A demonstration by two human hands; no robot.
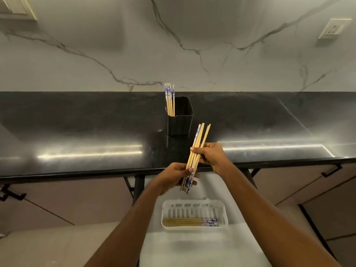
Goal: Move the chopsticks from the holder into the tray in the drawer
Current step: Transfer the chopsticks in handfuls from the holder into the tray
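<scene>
A black square holder (180, 120) stands on the dark countertop, with several wooden chopsticks (170, 99) with blue-patterned tops leaning in its left corner. Both hands grip one bundle of chopsticks (198, 145) held at a slant above the counter's front edge. My left hand (173, 178) clasps its lower, patterned end. My right hand (211, 155) pinches its middle. Below, a white slotted tray (223, 211) lies in the open drawer, and several chopsticks (190, 222) lie flat along its near side.
The glossy black countertop (86, 135) runs the full width, backed by a marble wall with a socket (334, 28) at the right. Cabinet fronts with dark handles (332, 171) flank the open white-lined drawer (202, 247).
</scene>
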